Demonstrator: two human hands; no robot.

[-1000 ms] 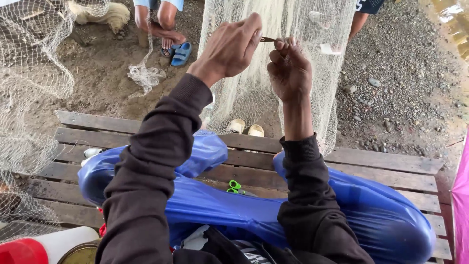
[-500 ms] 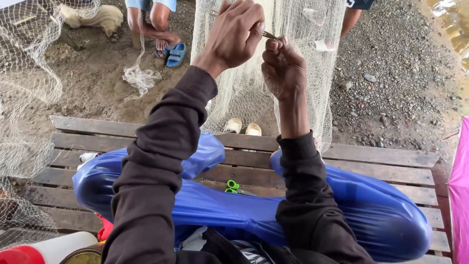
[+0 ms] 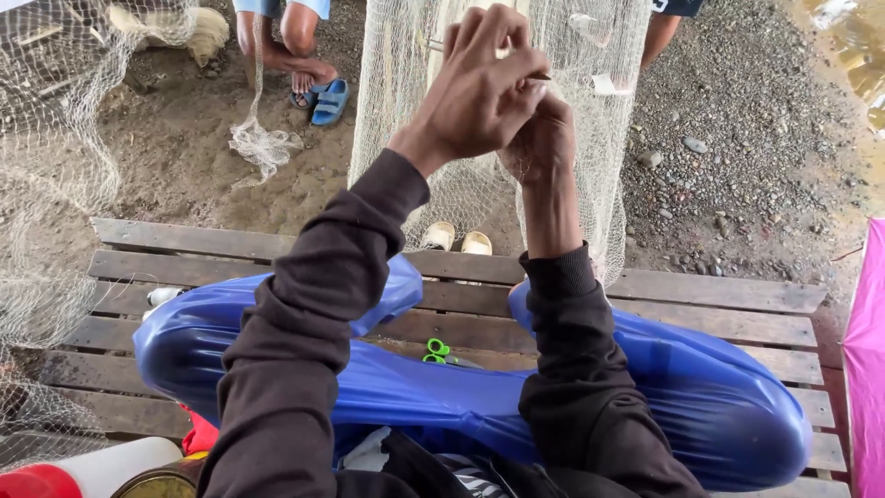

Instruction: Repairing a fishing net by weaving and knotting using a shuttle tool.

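Both hands raised against the hanging net [image 3: 599, 138] — left hand [image 3: 475, 97] curled shut, pinching a thin dark needle [image 3: 539, 77], perhaps threaded; right hand [image 3: 544, 138] closed on mesh behind it. Mending mid-way — much net left. Green scissors [image 3: 435, 351] idle on the bench [image 3: 719, 293].

An outdoor net-mending spot on bare ground, likely by a shore. Pale fishing net [image 3: 479, 194] hangs in front and drapes at the left, a rough wooden plank platform [image 3: 719, 295] sits over packed dirt and gravel [image 3: 737, 138], and muddy water [image 3: 853, 46] shows at the top right corner.
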